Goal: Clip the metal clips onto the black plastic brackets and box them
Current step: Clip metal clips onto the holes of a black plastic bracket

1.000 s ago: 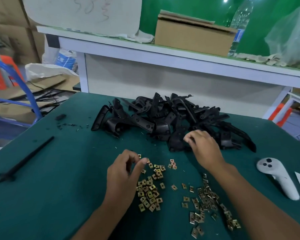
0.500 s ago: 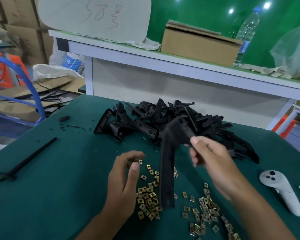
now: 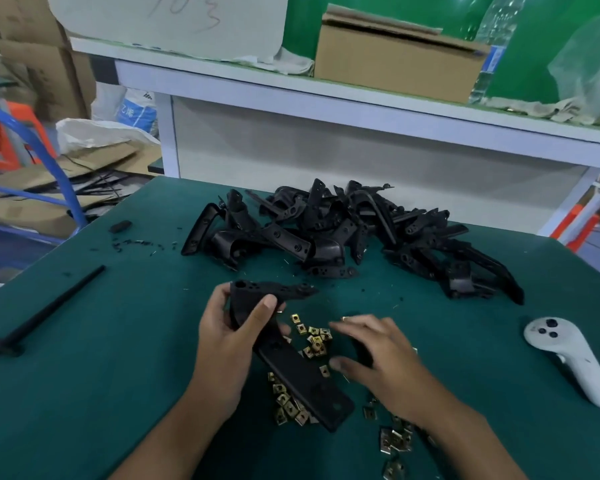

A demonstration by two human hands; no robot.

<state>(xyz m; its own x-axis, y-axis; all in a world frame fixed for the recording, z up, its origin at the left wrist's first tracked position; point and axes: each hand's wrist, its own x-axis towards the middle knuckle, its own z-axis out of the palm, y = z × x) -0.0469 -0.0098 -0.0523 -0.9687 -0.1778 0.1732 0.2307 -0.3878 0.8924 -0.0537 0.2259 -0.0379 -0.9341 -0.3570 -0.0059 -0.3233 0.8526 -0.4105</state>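
Your left hand [image 3: 229,344] now grips the black bracket [image 3: 291,368] that your right hand [image 3: 378,355] held before — the right one hovers, fingers loose, over the metal clips [image 3: 314,341].

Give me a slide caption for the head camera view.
Left hand grips a black plastic bracket while the right hand reaches over scattered metal clips.

The blurred right hand [image 3: 378,355] hides some small brass-coloured metal clips [image 3: 314,341], and the clear plastic bottle [image 3: 492,46] behind the brown cardboard box [image 3: 395,64] is cut off on top.
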